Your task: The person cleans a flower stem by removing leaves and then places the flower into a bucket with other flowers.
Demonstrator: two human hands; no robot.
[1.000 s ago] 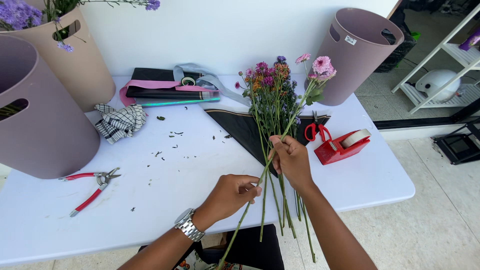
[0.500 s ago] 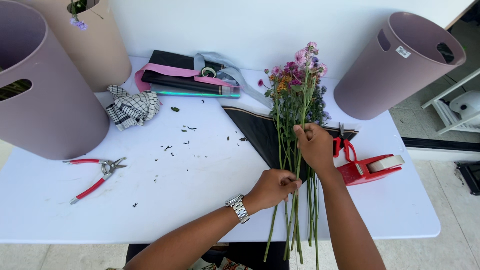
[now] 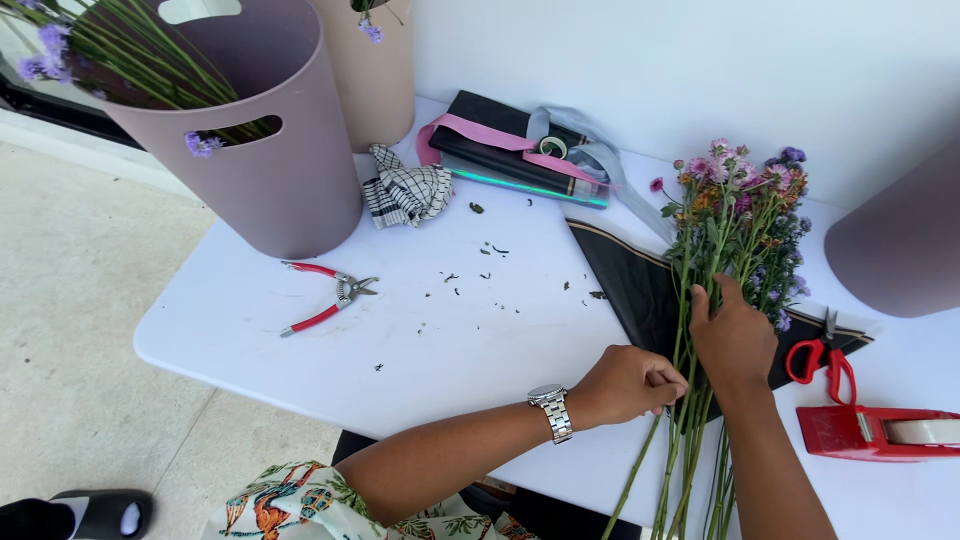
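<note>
A bunch of small pink, purple and orange flowers [image 3: 738, 205] on long green stems lies over a sheet of black wrapping paper [image 3: 630, 285] on the white table [image 3: 250, 330]. My right hand [image 3: 735, 335] rests flat on the stems at mid-length, pressing them together. My left hand [image 3: 630, 382], with a silver wristwatch, pinches the stems lower down near the table's front edge. The stem ends hang past the edge.
Red-handled pruners [image 3: 325, 297] lie at the left. Red scissors [image 3: 822, 355] and a red tape dispenser [image 3: 880, 430] sit at the right. Mauve bins [image 3: 260, 150] with flowers stand at the back left, another [image 3: 900, 250] at the right. A checked cloth [image 3: 405, 192], ribbons and folded paper [image 3: 520, 150] lie behind.
The view has swung left and lower. Both hands stay on the stems; the bunch now lies flatter on the black paper, the right hand spread over it.
</note>
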